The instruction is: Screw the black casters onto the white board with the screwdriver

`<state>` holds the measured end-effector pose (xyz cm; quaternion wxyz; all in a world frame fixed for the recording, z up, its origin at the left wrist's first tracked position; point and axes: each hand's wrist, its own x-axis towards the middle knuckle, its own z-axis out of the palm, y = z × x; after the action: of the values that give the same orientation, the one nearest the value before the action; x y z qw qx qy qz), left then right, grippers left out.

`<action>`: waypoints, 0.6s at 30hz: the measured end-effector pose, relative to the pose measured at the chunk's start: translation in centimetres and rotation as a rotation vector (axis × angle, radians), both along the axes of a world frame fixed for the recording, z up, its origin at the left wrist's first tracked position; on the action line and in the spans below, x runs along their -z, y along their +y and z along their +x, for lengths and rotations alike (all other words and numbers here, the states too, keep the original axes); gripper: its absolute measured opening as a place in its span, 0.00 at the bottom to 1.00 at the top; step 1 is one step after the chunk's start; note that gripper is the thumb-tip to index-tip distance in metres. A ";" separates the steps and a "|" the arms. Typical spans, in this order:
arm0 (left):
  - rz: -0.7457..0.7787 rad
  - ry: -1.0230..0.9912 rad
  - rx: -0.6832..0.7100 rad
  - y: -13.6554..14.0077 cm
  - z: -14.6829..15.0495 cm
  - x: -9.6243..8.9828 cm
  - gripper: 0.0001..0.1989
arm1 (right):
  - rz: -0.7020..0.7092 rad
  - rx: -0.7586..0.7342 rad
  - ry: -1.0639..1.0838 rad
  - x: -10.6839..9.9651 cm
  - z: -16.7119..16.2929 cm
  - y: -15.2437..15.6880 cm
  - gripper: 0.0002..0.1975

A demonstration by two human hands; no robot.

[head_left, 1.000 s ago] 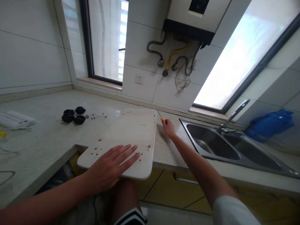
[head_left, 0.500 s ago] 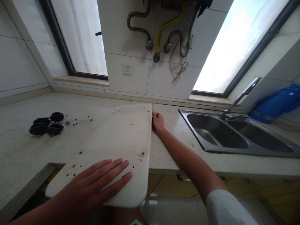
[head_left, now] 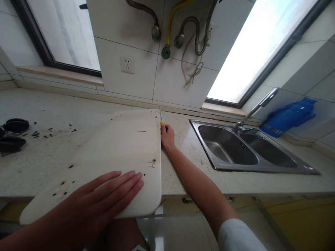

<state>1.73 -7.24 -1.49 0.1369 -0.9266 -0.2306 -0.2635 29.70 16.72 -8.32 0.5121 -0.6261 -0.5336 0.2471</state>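
Note:
A white board [head_left: 123, 146] with rounded corners and several small holes lies on the countertop, its near end jutting past the front edge. My left hand [head_left: 104, 198] rests flat on its near part, fingers stretched out. Beside the board's far right edge, my right hand [head_left: 168, 135] is closed round a screwdriver [head_left: 162, 122]; a bit of yellow handle and the thin metal shaft show, pointing toward the wall. Most of the handle is hidden by the fingers. A screw [head_left: 154, 160] sits in the board near its right edge.
Several loose screws [head_left: 36, 134] and black casters [head_left: 16, 125] lie on the countertop [head_left: 52, 108] at left. A double steel sink [head_left: 217, 165] with a faucet [head_left: 258, 106] is at right, a blue object [head_left: 290, 116] behind it. Pipes [head_left: 170, 28] hang on the wall.
The view has shifted to the right, so the casters are now partly cut off at the left edge. More of the screwdriver's shaft shows. My left hand stays flat on the board.

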 end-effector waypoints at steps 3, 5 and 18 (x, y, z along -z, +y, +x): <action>0.000 0.045 0.002 2.0 0.4 -0.7 0.23 | -0.016 0.032 0.050 0.1 0.9 0.4 0.19; 0.037 0.068 0.027 3.3 0.8 -0.9 0.23 | -0.021 0.048 0.073 0.1 1.4 0.6 0.20; 0.056 0.175 0.084 9.1 3.8 0.8 0.40 | -0.007 0.158 0.085 -1.8 3.2 0.1 0.20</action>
<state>5.55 1.84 -2.31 0.1712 -0.9508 -0.1711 -0.1935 32.93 16.84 -6.56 0.5499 -0.6571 -0.4594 0.2340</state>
